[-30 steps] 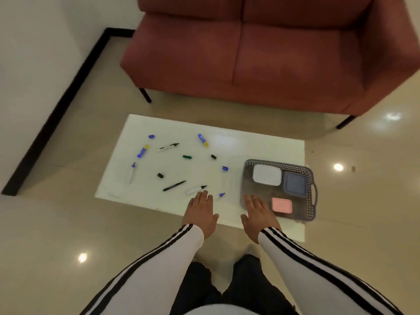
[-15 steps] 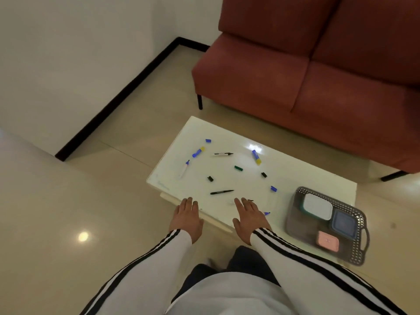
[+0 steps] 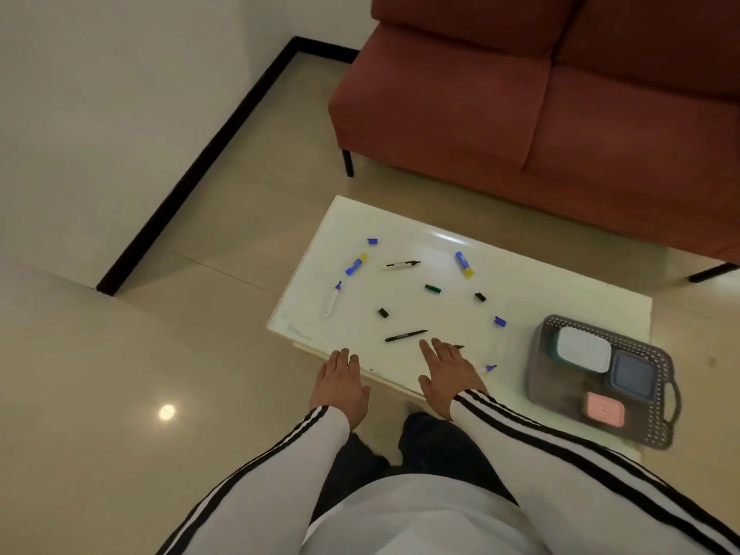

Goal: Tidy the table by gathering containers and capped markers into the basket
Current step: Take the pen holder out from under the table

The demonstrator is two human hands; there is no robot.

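A grey perforated basket (image 3: 660,426) sits at the right end of the low white table (image 3: 560,282). It holds a white container (image 3: 584,348), a dark blue container (image 3: 634,376) and a small pink container (image 3: 604,409). Markers and loose caps are scattered on the table: a black marker (image 3: 405,335), a white marker with a blue tip (image 3: 332,298), a black-tipped marker (image 3: 401,264), two blue-and-yellow markers (image 3: 356,264) (image 3: 464,264), a green cap (image 3: 432,289). My left hand (image 3: 339,384) lies flat at the table's near edge, empty. My right hand (image 3: 446,372) rests flat on the table, partly covering a marker.
A red sofa (image 3: 540,106) stands behind the table. A white wall with a black skirting board (image 3: 200,162) runs along the left. Glossy beige floor tiles surround the table. Small blue caps (image 3: 372,241) (image 3: 499,321) and black caps (image 3: 383,312) (image 3: 480,297) lie among the markers.
The view has swung left, so the table and basket now sit further right. Both hands shifted left along the near edge, away from the basket; the left one now reaches the table's corner.
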